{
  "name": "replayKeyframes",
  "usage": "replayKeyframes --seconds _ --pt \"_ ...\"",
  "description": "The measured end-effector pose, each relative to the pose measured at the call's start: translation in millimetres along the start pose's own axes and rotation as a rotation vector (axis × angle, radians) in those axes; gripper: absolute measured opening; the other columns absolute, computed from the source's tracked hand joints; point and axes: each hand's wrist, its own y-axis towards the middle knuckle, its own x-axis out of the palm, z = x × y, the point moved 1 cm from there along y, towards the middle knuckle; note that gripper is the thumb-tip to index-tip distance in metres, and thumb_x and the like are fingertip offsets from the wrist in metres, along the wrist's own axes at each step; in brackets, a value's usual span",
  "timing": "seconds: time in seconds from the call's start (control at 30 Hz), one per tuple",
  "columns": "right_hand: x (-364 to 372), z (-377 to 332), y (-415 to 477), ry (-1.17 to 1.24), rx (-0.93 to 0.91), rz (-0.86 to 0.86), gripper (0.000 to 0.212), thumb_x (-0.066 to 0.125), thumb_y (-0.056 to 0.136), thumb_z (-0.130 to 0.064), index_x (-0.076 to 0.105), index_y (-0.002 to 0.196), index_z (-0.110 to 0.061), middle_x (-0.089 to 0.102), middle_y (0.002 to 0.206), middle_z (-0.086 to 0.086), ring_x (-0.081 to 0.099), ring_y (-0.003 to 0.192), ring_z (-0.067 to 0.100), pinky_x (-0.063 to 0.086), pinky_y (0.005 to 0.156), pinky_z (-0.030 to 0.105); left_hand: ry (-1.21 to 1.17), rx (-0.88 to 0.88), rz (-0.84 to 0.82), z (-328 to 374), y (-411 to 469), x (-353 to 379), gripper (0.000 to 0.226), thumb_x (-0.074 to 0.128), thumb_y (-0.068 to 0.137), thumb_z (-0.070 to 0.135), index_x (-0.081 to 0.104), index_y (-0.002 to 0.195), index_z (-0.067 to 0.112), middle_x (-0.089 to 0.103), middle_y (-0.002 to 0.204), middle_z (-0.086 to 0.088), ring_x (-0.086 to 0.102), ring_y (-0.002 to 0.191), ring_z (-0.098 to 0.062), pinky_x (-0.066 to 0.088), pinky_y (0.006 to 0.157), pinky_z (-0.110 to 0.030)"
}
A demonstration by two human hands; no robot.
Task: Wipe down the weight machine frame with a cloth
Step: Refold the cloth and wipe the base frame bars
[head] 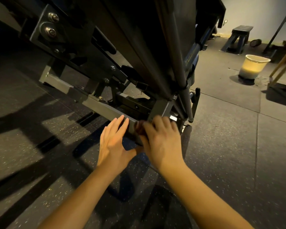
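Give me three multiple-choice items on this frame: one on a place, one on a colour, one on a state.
1. Where does the bucket stand?
A. on the floor, to the right of the machine
B. on the low frame bar
C. on the stool

2. What colour is the bucket?
A. red
B. pale cream or yellowish
C. black

3. How does the left hand lie?
A. curled in a fist, off the machine
B. fingers straight, resting on the low frame bar
C. gripping the bucket rim

Key: 1 A, the bucket sits on the rubber floor beyond the frame, near the stool. 2 B, its wall shows pale and yellowish. 3 B, the straight fingers lie over the bar's edge beside the blurred right hand, with something dark and reddish, perhaps the cloth, between them.
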Motion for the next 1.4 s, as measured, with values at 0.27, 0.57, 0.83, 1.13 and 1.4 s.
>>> replayKeyframes --seconds 0.27,0.57,0.83,1.13,1.4 --pt "-12.9 20.8 45.6 -0.084 0.120 0.064 0.025 0.070 0.084 -0.024 0.073 0.103 -0.008 0.062 0.103 0.015 0.062 0.094 0.037 0.051 0.079 0.046 -0.038 0.044 0.026 -5.9 -2.3 4.6 0.104 0.070 0.073 0.070 0.034 0.158 0.022 0.023 0.166 0.008 0.013 0.155 -0.010 0.014 0.126 -0.049" --pt "-13.1 31.0 33.5 0.034 0.064 -0.008 0.026 0.069 0.088 -0.028 0.073 0.107 -0.011 0.064 0.105 0.011 0.065 0.078 0.032 0.058 0.065 0.045 -0.053 0.117 0.018 -15.1 -3.7 0.9 0.102 0.070 0.075 0.069 0.037 0.158 0.017 0.027 0.167 0.001 0.020 0.156 -0.018 0.016 0.125 -0.049" --pt "-1.7 8.5 -8.0 0.073 0.019 -0.088 0.047 0.049 0.097 -0.056 0.074 0.112 -0.018 0.059 0.099 0.005 0.060 0.082 0.023 0.054 0.067 0.038 -0.064 0.141 0.015 -19.4 -2.9 1.4 0.099 0.082 0.074 0.051 0.041 0.156 0.013 0.031 0.165 -0.004 0.024 0.155 -0.023 0.026 0.122 -0.058" --pt "-9.4 18.5 39.7 -0.012 0.122 0.132 0.029 0.064 0.094 -0.033 0.073 0.097 -0.006 0.062 0.097 0.013 0.064 0.081 0.033 0.052 0.066 0.041 -0.104 0.081 -0.015 -12.9 -2.5 1.4 0.104 0.059 0.075 0.076 0.038 0.158 0.018 0.025 0.168 0.003 0.016 0.156 -0.016 0.016 0.124 -0.045" --pt "2.0 1.1 -3.9 0.055 -0.184 -0.130 0.026 0.077 0.083 -0.032 0.073 0.098 -0.011 0.062 0.101 0.008 0.065 0.083 0.026 0.059 0.065 0.042 -0.090 0.153 0.017 -20.3 -1.3 -0.8 0.089 0.085 0.079 0.039 0.044 0.153 0.011 0.035 0.163 -0.008 0.028 0.153 -0.029 0.032 0.116 -0.065"
